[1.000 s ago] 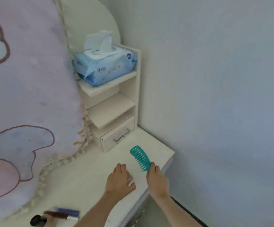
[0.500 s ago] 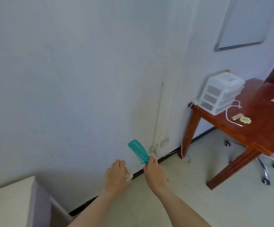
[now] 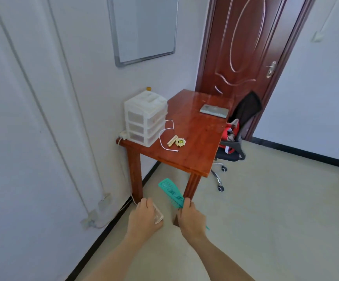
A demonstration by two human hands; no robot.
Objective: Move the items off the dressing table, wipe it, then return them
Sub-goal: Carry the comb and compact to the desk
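My right hand grips the handle of a teal comb, whose teeth point up and to the left in front of me. My left hand is curled round a small clear item that shows only at the thumb side; I cannot tell what it is. Both hands are held out over the floor, short of the red wooden table. The dressing table is out of view.
On the red table stand a white plastic drawer unit, a white cable, small yellow items and a grey book. A black office chair sits behind it, before a brown door.
The view has swung right, away from the dressing table and along the wall to the red table. Both hands keep their hold on the comb and the small item.
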